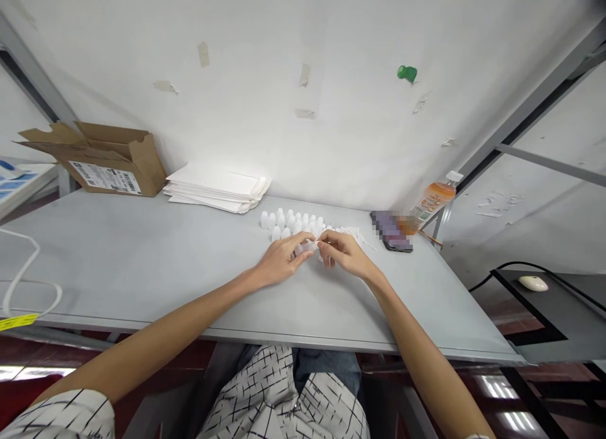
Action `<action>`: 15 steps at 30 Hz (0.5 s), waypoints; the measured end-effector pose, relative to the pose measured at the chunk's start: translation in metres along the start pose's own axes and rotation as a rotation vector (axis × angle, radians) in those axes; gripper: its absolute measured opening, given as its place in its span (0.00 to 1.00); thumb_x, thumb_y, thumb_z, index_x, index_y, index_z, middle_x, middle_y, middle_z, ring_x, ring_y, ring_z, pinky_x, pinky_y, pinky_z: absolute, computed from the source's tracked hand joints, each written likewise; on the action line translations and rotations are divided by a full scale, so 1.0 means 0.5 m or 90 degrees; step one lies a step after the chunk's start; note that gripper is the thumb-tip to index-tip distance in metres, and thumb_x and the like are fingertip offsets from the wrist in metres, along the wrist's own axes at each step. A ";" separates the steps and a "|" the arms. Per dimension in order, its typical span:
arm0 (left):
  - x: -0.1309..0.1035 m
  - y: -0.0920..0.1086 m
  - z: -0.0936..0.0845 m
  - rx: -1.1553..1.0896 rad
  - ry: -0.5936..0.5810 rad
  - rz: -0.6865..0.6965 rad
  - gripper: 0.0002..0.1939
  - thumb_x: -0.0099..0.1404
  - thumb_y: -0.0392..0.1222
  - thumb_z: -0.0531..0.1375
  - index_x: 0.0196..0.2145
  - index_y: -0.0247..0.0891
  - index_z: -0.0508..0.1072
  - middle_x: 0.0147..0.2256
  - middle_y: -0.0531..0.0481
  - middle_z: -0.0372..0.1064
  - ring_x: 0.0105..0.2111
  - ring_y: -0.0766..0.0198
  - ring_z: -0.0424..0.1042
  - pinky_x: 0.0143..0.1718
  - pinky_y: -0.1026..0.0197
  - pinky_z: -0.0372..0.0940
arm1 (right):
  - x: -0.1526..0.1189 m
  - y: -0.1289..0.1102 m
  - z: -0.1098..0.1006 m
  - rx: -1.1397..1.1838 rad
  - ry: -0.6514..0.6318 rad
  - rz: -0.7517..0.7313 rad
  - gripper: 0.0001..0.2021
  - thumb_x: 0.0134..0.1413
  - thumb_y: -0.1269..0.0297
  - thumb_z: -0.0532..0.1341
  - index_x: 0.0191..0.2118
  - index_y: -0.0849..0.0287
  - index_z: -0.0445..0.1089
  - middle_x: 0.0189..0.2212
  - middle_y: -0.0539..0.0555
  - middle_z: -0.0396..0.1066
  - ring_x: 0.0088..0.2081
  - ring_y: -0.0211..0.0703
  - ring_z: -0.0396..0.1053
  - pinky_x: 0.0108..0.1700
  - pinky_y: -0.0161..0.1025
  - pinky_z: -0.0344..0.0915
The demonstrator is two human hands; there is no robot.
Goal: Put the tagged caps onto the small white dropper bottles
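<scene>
Fingers and thumb of my left hand (278, 260) are closed around a small translucent white bottle (303, 246), which lies on its side above the table. At the neck end of that bottle, my right hand (344, 251) pinches with thumb and index finger. Whatever sits in that pinch is small, whitish and mostly hidden by the fingertips. Just behind both hands stand several upright white small bottles (280, 219) in loose rows. To their right, partly behind my right hand, lies a scatter of tiny white pieces (353, 234).
A stack of white paper envelopes (215, 188) and an open cardboard box (111, 164) stand at the back left. On the right are a phone (392, 232) and an orange drink bottle (433, 202). A white cable (23, 265) lies at the far left of the grey table (180, 256).
</scene>
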State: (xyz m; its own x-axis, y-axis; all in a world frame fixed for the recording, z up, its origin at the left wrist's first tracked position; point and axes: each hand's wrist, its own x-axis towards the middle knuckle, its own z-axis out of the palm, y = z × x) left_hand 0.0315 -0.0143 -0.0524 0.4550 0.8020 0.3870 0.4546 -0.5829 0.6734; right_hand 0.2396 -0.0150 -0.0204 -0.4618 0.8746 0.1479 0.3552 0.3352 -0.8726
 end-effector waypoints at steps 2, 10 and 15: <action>-0.001 0.000 0.000 0.022 -0.002 0.013 0.16 0.70 0.49 0.54 0.51 0.41 0.68 0.36 0.52 0.75 0.24 0.67 0.67 0.30 0.64 0.63 | 0.000 0.001 0.002 -0.015 -0.008 0.001 0.13 0.63 0.56 0.55 0.33 0.59 0.68 0.21 0.48 0.66 0.22 0.37 0.66 0.27 0.35 0.61; -0.008 -0.005 0.004 0.058 0.043 0.069 0.15 0.69 0.47 0.55 0.51 0.42 0.68 0.43 0.49 0.77 0.30 0.63 0.75 0.32 0.63 0.67 | 0.004 0.005 0.012 -0.011 -0.019 0.038 0.25 0.64 0.45 0.52 0.22 0.57 0.58 0.14 0.46 0.60 0.18 0.36 0.60 0.29 0.37 0.58; -0.007 -0.003 0.001 0.044 0.049 0.052 0.17 0.69 0.49 0.56 0.52 0.41 0.69 0.42 0.50 0.77 0.27 0.65 0.74 0.34 0.62 0.69 | 0.006 0.007 0.018 0.047 -0.015 0.066 0.26 0.63 0.42 0.51 0.22 0.57 0.56 0.15 0.45 0.55 0.17 0.35 0.59 0.26 0.37 0.56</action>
State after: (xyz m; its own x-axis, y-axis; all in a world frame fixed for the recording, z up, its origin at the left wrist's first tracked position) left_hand 0.0297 -0.0162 -0.0548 0.4330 0.7580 0.4878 0.4711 -0.6517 0.5944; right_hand 0.2322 -0.0144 -0.0272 -0.4455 0.8942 0.0447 0.3415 0.2159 -0.9148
